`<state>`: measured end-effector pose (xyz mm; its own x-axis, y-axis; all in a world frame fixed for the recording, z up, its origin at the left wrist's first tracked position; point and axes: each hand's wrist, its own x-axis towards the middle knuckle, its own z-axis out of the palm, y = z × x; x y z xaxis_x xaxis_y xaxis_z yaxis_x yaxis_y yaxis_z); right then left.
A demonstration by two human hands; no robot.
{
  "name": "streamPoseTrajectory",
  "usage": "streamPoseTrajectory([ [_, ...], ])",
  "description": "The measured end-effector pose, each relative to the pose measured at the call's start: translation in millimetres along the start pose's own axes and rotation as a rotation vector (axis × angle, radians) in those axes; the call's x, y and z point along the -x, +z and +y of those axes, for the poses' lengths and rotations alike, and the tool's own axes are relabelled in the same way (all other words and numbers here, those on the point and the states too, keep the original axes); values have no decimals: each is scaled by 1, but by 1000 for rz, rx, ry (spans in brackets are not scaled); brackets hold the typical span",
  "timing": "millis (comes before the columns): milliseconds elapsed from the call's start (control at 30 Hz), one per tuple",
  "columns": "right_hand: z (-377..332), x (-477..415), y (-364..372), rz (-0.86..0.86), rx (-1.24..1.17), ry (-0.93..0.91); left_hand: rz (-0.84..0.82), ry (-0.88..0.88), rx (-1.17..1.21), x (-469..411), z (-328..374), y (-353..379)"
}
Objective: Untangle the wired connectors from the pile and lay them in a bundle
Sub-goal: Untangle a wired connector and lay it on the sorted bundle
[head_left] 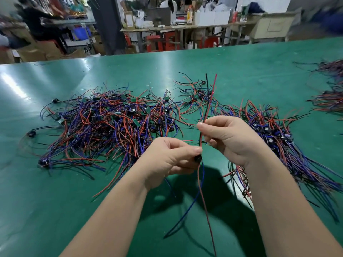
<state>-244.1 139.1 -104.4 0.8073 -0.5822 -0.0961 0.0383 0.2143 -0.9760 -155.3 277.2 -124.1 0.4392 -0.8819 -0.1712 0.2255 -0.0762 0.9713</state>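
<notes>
Left hand (pixel 170 158): is curling its fingers and pinching the small black body of a wired connector (pixel 197 158) between thumb and forefinger, holding it above the table.
Right hand (pixel 229 138): is pinching the upper leads (pixel 207 106), one red and one black, between thumb and fingertip, just above and to the right of the left hand.
Upper leads: are running from the connector up through the right hand's pinch and standing nearly upright beyond it, their tips spreading slightly apart.
Lower leads (pixel 202 197): a red one and a blue one are hanging from the connector toward the near edge, the blue one bending off to the left.
Pile (pixel 111 123): is lying tangled on the table beyond and left of the left hand, red, blue and black wires mixing with small green boards.
Bundle (pixel 278 138): is lying on the right, partly behind the right forearm, its wires running roughly one way toward the near right.
Table (pixel 55 182): green and glossy, is carrying everything and reflecting overhead light.
Far heap (pixel 332 101): more wires are lying at the right edge, blurred.
Background: benches, boxes and red stools are standing beyond the table.
</notes>
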Motion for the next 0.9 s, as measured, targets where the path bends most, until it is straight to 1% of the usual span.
streamPoseTrajectory([
  [67, -2, -4, -8, 97, -11, -57, -81, -76, -119, 2, -1, -1],
  [167, -2, -7, -16, 201, -28, -109, -152, -162, -277, 3, -5, -2],
  [267, -2, -7, -17, 230, -82, -100, -199, -211, -368, 4, -7, -5],
  [367, -2, -7, -21, 333, 4, -135, -240, -239, -409, 5, -7, -6],
  [433, -1, -7, -23, 381, 62, -178, -271, -235, -400, 7, -4, -7],
  [533, 1, -8, -20, 373, 16, -219, -272, -195, -329, 11, 4, -10],
  [600, 1, -11, -17, 405, 24, -194, -183, -149, -197, 10, 9, -12],
  [667, 2, -12, -15, 444, 152, -160, -34, -103, -44, 6, 11, -13],
  [700, 2, -11, -13, 411, 220, -152, 47, -82, 11, 2, 11, -14],
  [733, 3, -9, -11, 321, 277, -155, 121, -64, 39, -1, 9, -15],
  [767, 5, -6, -8, 187, 334, -162, 181, -52, 43, -3, 6, -16],
  [833, 10, 0, 0, -77, 490, -190, 245, -40, 37, -6, 1, -15],
  [867, 12, 2, 5, -145, 565, -219, 257, -31, 36, -7, 0, -15],
  [900, 15, 3, 10, -150, 625, -256, 264, -18, 33, -8, -2, -15],
])
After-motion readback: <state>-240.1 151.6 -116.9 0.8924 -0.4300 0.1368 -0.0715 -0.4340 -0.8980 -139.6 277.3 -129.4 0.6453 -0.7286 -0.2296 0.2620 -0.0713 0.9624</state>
